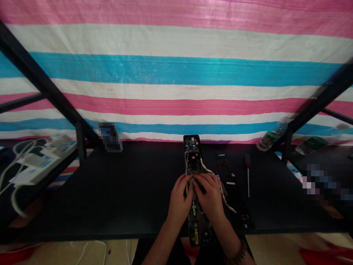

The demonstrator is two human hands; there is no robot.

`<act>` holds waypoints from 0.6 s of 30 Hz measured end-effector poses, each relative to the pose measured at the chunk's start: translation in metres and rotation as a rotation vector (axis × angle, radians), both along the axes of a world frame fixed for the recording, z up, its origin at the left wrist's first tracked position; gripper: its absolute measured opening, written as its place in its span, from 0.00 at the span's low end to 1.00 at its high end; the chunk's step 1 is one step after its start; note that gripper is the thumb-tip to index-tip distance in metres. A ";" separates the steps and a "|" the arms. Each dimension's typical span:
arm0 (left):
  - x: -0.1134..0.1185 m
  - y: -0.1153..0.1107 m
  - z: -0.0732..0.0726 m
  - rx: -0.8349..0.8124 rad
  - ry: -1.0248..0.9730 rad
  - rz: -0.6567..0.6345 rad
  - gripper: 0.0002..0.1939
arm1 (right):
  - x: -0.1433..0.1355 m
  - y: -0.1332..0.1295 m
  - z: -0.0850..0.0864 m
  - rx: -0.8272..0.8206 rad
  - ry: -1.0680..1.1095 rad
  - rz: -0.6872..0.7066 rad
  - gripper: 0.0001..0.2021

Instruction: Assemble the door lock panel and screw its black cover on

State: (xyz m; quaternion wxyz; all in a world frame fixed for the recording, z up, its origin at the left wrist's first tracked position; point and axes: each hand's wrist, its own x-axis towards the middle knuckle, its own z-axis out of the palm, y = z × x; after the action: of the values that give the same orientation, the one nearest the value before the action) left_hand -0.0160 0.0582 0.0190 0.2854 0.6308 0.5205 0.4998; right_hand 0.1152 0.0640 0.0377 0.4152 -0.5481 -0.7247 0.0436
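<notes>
A long, narrow black device housing [200, 237] lies open in front of me, its far end pointing away. A blue circuit board [191, 145] sits in that far end, and brass-coloured cylindrical parts [196, 233] show at the near end. My left hand [179, 198] and my right hand [210, 193] meet over the middle of the housing. Thumbs and index fingers of both are closed close together at a small part inside. The fingertips hide what they pinch. A white cable [227, 204] runs out from the housing, passing by my right hand.
To the right lies a flat black cover panel [238, 204], then a screwdriver [248, 173]. A plastic bottle [267, 141] leans near the right frame post. White power strips [35, 169] with cables are at the left. A striped sheet [176, 70] hangs behind the black table [110, 198].
</notes>
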 end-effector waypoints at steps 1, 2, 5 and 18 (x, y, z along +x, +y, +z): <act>0.000 0.000 0.000 -0.004 0.009 -0.003 0.17 | 0.000 -0.001 0.001 0.002 -0.012 -0.003 0.10; 0.000 -0.001 0.001 -0.008 0.015 -0.006 0.18 | 0.000 -0.002 0.002 0.005 -0.025 -0.011 0.10; 0.000 0.000 0.001 -0.017 0.029 -0.005 0.17 | -0.001 -0.004 0.005 0.018 -0.046 -0.037 0.11; 0.009 0.007 0.016 -0.054 -0.109 0.077 0.12 | 0.000 -0.005 -0.003 -0.002 0.077 -0.019 0.12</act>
State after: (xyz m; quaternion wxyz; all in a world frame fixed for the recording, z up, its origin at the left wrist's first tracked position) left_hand -0.0073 0.0649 0.0352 0.3106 0.5742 0.5415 0.5297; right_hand 0.1153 0.0587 0.0351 0.4425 -0.5532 -0.7031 0.0614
